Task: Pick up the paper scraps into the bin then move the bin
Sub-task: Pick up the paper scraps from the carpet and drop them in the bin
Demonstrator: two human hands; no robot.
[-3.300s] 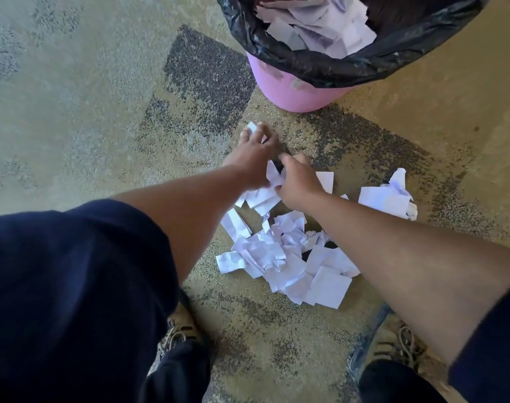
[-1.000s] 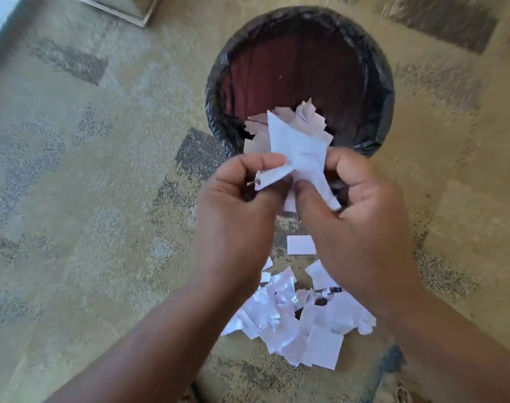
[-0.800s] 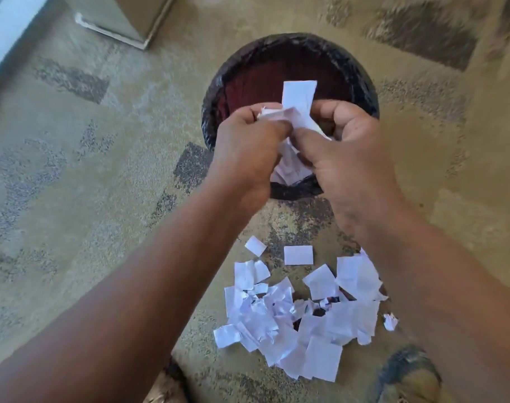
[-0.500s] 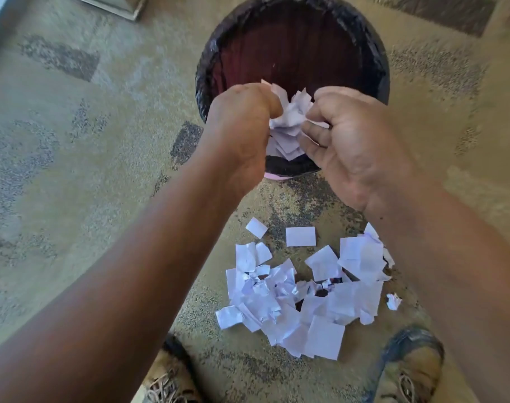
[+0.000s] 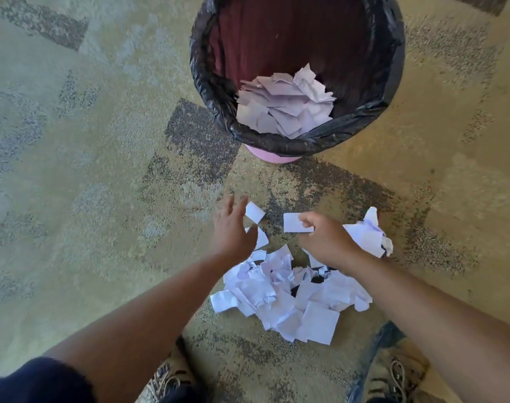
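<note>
Single head view, steeply downward, near carpet (image 5: 102, 199)

Bare forearms, a dark navy short sleeve (image 5: 36, 379) on the left arm, and tan lace-up shoes (image 5: 393, 376).

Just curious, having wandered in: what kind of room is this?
Probably an office or similar indoor room, though little shows: patterned carpet on the floor, a pink bin with a black liner, and torn paper scraps.
</note>
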